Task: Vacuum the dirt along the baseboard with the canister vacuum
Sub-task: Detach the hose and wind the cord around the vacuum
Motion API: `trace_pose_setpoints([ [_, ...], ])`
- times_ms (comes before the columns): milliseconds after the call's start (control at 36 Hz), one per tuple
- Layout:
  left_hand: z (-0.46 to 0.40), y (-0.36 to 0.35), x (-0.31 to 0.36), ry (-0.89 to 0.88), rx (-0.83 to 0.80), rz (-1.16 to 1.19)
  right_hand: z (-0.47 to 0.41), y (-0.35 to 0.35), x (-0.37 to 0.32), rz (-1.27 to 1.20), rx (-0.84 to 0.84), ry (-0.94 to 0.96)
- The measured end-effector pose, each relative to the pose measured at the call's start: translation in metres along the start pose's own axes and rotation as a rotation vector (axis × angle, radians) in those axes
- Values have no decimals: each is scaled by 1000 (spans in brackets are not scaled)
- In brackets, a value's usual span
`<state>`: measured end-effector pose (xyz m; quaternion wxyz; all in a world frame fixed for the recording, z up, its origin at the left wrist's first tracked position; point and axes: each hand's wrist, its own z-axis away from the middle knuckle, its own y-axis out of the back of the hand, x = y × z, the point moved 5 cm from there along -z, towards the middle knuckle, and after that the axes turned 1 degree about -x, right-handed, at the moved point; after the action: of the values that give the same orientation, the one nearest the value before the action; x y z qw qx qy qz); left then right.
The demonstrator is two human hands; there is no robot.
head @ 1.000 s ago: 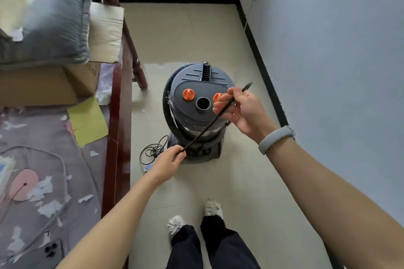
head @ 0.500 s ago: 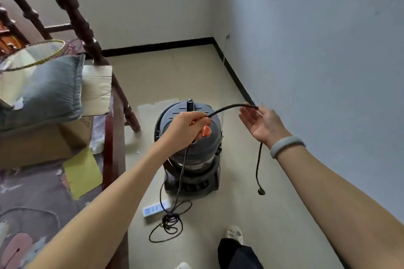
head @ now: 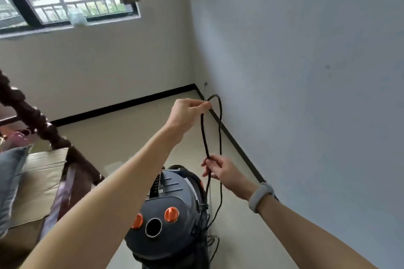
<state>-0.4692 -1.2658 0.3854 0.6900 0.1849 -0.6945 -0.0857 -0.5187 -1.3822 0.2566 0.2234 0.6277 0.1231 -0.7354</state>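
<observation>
Left hand (head: pixel 188 109) is up high, fingertips pinching the top of a loop in the black power cord (head: pixel 203 135); right hand (head: pixel 220 169) sits lower, fingers curled round the same strand just beside the vacuum's top. So both hands are clamped on the cord, set one above the other with the loop hanging between them, its far side dropping past the right hand to a loose tangle on the floor (head: pixel 122 137) by the machine.

The canister vacuum (head: pixel 170 209) stands on the floor directly below, near the right-hand wall, its open round port and two orange knobs facing the camera. No hose is plugged into that port as far as this view shows, and no plug or socket is in sight.

The black baseboard (head: pixel 237 148) runs along the wall just beyond the right hand and round the far corner. My read: this is cord handling, pure setup. No suction has reached that baseboard yet, so the cleaning itself is all to come: power up, fit a hose, then work the edge. Dirt there is too small to make out.
</observation>
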Motion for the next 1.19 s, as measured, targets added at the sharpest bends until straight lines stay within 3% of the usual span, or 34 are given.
trace_pose_setpoints([
  [83, -30, 9, 0, 9, 120, 21, -26, 38, -11, 42, 107, 89],
  [306, -70, 38, -33, 21, 236, -279, -80, 68, -19, 179, 42, 174],
  [611, -94, 28, -96, 36, -29, -110, -115, 109, -31, 202, 324, 194],
  [694, -94, 26, -108, -53, -171, -254, -126, 107, -28, 283, 378, 148],
  [833, -108, 59, -120, -252, -205, -495, -148, 86, -30, 496, 432, 138],
  [1000, -138, 133, -113, -466, -27, -612, -188, 54, -49, 480, 673, 244],
  [1194, -140, 213, -189, -230, 150, -588, -213, 61, -34, 408, 899, 124],
])
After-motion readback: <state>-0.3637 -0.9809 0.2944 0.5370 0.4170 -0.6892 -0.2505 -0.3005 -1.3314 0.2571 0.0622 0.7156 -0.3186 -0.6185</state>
